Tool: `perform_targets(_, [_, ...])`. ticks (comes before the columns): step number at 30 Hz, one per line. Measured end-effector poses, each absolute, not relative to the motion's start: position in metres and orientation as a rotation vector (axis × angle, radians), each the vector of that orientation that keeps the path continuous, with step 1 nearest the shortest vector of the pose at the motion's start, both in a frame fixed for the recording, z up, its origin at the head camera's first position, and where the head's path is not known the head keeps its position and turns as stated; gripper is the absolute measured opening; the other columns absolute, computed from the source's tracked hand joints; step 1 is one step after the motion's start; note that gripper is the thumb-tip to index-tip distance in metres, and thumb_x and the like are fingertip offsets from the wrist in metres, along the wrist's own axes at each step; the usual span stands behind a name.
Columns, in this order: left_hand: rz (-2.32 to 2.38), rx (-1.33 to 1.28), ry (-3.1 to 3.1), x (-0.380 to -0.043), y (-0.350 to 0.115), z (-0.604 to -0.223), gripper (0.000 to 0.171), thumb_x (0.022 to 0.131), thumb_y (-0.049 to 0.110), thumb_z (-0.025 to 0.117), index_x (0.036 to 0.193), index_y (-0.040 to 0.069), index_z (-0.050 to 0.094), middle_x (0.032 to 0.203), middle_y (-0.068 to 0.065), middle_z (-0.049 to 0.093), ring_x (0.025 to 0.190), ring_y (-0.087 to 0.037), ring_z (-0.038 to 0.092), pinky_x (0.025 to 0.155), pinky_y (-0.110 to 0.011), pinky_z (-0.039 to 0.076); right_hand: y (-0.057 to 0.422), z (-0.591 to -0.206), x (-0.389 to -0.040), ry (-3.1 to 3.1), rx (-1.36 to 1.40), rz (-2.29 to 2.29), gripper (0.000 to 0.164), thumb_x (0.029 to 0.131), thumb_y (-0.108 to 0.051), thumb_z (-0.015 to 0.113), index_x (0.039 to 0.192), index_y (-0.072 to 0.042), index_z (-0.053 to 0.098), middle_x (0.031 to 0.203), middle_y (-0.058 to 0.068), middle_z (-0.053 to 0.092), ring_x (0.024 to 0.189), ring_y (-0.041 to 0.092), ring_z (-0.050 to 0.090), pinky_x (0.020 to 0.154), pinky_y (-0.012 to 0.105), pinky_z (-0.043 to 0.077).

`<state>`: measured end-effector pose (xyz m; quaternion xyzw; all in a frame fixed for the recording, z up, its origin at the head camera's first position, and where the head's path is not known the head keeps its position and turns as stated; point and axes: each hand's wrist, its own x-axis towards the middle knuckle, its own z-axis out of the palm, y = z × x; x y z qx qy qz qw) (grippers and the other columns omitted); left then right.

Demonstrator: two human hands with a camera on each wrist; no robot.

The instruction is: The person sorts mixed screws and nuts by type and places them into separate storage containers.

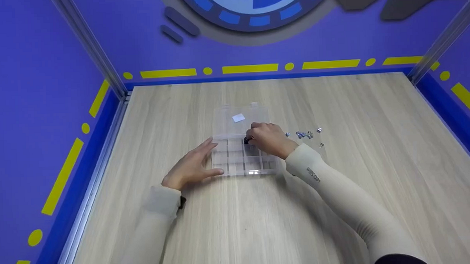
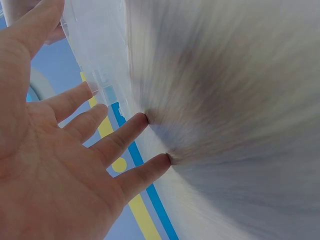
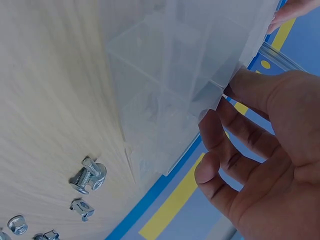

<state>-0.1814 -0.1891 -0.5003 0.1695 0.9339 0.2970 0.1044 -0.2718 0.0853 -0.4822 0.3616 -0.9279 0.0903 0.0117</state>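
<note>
A clear plastic compartment box (image 1: 235,153) lies on the table with its lid (image 1: 223,120) folded back behind it. My left hand (image 1: 191,164) spreads its fingers along the box's left side, thumb by the front corner; in the left wrist view two fingertips (image 2: 162,161) touch the tabletop. Over the back middle compartments, my right hand (image 1: 272,138) curls its fingers and pinches a small black object (image 1: 247,140), its kind unclear. The right wrist view has the right hand's thumb and fingers (image 3: 212,130) at the box's upper edge, tips partly hidden behind its wall.
Several shiny metal bolts and nuts (image 1: 305,134) lie loose to the right of the box, including bolts (image 3: 89,175) close by its side. A small white label (image 1: 238,118) is on the lid. Blue panels (image 1: 255,53) wall the table at back and sides.
</note>
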Motion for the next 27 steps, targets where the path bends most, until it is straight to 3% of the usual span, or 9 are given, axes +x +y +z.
perform_targets(12, [0.865, 0.497, 2.749, -0.182, -0.190, -0.501, 0.096, 0.086, 0.055, 0.079, 0.161, 0.016, 0.035, 0.171, -0.003, 0.018, 0.155, -0.028, 0.024, 0.123, -0.050, 0.025, 0.120, -0.482, -0.277, -2.723, 1.138, 0.598, 0.027, 0.098, -0.007, 0.070, 0.125, -0.009, 0.073, 0.116, 0.009, 0.068, 0.104, 0.026, 0.068, 0.089, 0.041, 0.058])
perform_targets(22, [0.864, 0.498, 2.747, -0.182, -0.189, -0.501, 0.096, 0.086, 0.055, 0.079, 0.162, 0.016, 0.034, 0.171, -0.004, 0.018, 0.155, -0.029, 0.024, 0.123, -0.051, 0.025, 0.189, -0.490, -0.291, -2.684, 0.951, 0.592, 0.034, 0.096, 0.003, 0.067, 0.129, -0.006, 0.069, 0.123, 0.019, 0.065, 0.112, 0.038, 0.061, 0.095, 0.053, 0.053])
perform_targets(27, [0.848, 0.482, 2.749, -0.182, -0.188, -0.501, 0.095, 0.086, 0.055, 0.079, 0.162, 0.017, 0.034, 0.171, -0.002, 0.017, 0.155, -0.027, 0.023, 0.123, -0.049, 0.025, 0.219, -0.491, -0.291, -2.837, 0.755, 0.545, 0.035, 0.097, 0.003, 0.065, 0.130, -0.006, 0.069, 0.128, 0.018, 0.063, 0.115, 0.038, 0.057, 0.097, 0.054, 0.050])
